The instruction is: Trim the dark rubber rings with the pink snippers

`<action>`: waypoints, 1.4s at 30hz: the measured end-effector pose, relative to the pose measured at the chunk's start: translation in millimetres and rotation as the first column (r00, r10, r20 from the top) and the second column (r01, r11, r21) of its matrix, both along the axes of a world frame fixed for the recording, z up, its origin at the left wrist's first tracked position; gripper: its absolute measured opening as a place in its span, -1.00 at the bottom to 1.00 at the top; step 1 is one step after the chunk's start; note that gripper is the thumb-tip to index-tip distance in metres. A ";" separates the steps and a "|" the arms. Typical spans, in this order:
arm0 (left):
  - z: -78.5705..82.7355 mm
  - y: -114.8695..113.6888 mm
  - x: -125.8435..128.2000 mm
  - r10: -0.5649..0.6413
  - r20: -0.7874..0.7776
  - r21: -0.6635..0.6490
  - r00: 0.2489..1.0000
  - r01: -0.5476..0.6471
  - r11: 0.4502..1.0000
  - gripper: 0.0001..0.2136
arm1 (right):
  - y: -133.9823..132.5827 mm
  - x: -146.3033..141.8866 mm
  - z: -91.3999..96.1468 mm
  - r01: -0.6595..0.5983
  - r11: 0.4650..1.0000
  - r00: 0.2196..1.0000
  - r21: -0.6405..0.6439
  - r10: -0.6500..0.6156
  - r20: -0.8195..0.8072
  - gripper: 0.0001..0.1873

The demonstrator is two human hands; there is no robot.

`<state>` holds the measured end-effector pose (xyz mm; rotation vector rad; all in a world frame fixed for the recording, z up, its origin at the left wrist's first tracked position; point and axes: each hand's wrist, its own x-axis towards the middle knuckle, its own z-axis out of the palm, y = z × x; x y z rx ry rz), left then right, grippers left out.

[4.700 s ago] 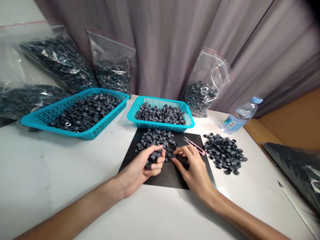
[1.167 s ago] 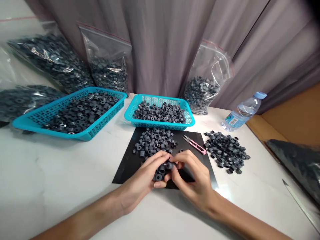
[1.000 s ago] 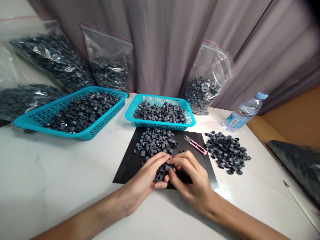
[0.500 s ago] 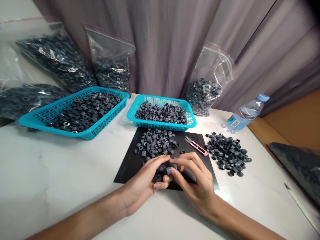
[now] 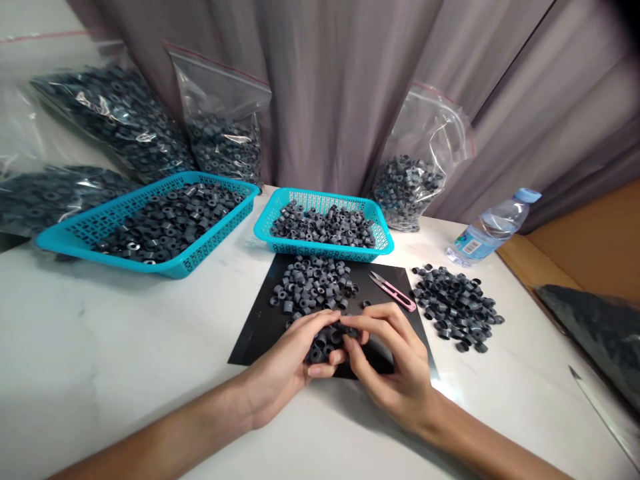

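Left hand [image 5: 285,363]: cupped and half closed around a handful of rings [image 5: 323,343], over the near edge of the mat.
Right hand [image 5: 397,377]: fingers bent, with the thumb and forefinger tips pinched on a single ring [image 5: 350,331] that touches the handful.
Rings: short dark grey cylinders with a round hole and a matte surface; there are too many to count.
Mat [image 5: 257,333]: one black, smooth, rectangular sheet on the white marbled tabletop [image 5: 125,347].
Heap on mat [image 5: 313,287]: loose rings, just beyond the hands.
Thread snips [image 5: 393,291]: one pair with a pink handle and metal blades, near the far right corner of the mat.
Second heap [image 5: 453,308]: rings on the bare tabletop, to the right of the mat.
Baskets: two, of turquoise plastic with lattice walls, both holding rings; the large basket [image 5: 75,237] is at the left and the small basket [image 5: 325,199] is behind the mat.
Bags: four, of clear glossy plastic and filled with rings; two lying bags [image 5: 115,120] are at the left and two standing bags [image 5: 223,133] lean against the grey curtain [image 5: 325,80].
Water bottle [image 5: 493,227]: one, of clear plastic with a blue cap, at the far right.
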<state>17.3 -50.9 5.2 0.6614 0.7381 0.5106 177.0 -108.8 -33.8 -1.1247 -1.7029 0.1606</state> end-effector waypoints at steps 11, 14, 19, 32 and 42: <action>3.2 1.3 3.0 0.018 -0.010 -0.054 1.000 -0.019 0.998 -0.82 | -1.4 0.4 2.4 -0.030 0.998 0.999 -0.047 0.029 -0.026 -0.65; 2.8 1.0 2.4 0.009 0.010 -0.049 1.000 -0.009 0.999 -0.82 | -1.3 0.5 2.3 -0.044 0.999 0.998 -0.025 0.043 -0.046 -0.60; 0.5 -0.5 1.4 0.045 -0.024 -0.073 0.999 -0.047 0.996 -0.84 | -5.6 -2.3 2.8 -0.099 0.989 0.993 0.106 0.105 -0.056 -0.59; 3.9 -6.7 2.9 0.107 -0.256 -0.096 0.961 -0.136 0.986 -0.79 | -10.5 -4.3 2.7 0.008 0.946 0.916 0.325 -0.137 0.376 -0.72; 0.8 -9.2 6.9 0.086 -0.223 -0.131 0.971 -0.117 0.984 -0.75 | -7.7 -8.3 6.4 0.069 0.949 0.930 0.308 -0.173 0.325 -0.85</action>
